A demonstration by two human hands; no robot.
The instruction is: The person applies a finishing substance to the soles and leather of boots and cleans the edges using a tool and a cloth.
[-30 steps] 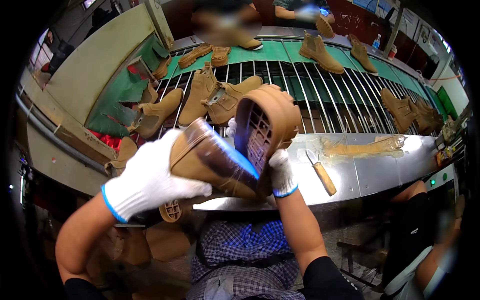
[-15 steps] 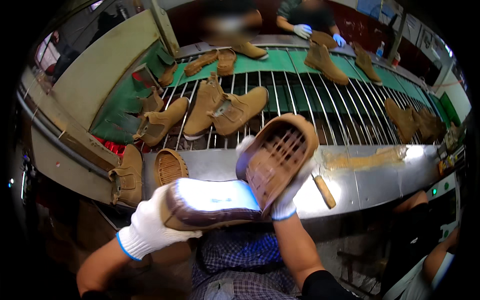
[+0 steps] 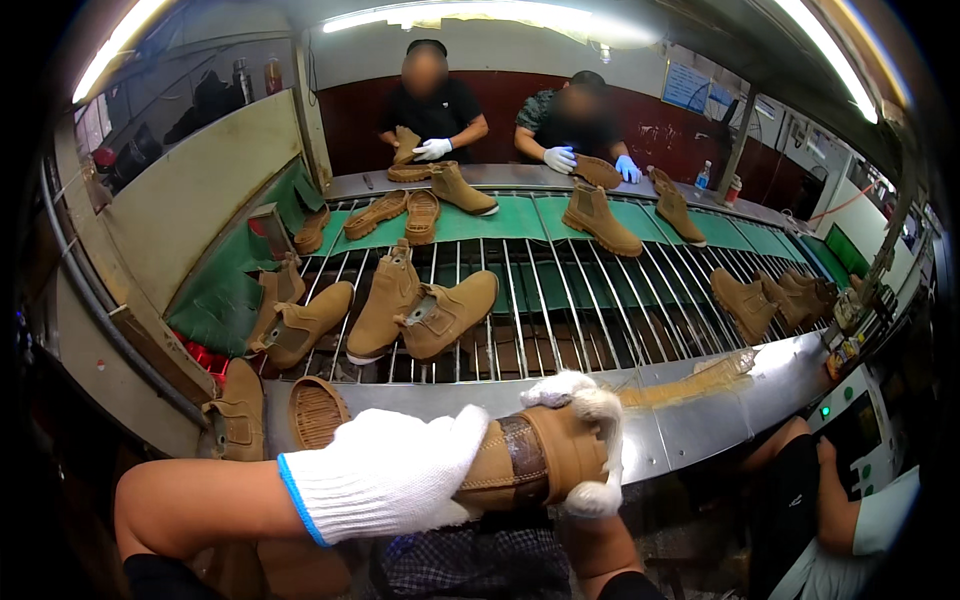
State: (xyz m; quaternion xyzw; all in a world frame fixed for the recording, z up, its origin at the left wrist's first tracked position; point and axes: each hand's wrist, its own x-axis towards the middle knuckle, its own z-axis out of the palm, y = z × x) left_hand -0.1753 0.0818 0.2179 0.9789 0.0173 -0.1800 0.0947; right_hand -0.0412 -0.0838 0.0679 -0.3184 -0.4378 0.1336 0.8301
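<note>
In front of me, level with the metal ledge, a tan boot (image 3: 484, 468) lies on its side between my hands. A brown rubber sole (image 3: 562, 452) covers its right end, beside a dark band on the upper. My left hand (image 3: 405, 470), in a white knit glove with a blue cuff, wraps around the boot's body. Gloved fingers of my right hand (image 3: 595, 440) curl over the sole's end from the far side; the boot and sole hide its palm. Just left of my hands, a loose brown sole (image 3: 318, 412) and another tan boot (image 3: 238, 408) rest on the ledge.
Beyond the metal ledge (image 3: 690, 420) runs a rack of metal bars (image 3: 560, 320) carrying several tan boots (image 3: 450, 315). Loose soles (image 3: 376, 215) lie on a green belt (image 3: 520, 222). Two gloved co-workers sit opposite; another person's arm (image 3: 835, 495) is at right, near a control box (image 3: 850, 420).
The sole, held tilted beside the boot before, now sits against the boot's end. Boot and hands have turned, and the bright underside is out of sight. My view has tilted upward.
</note>
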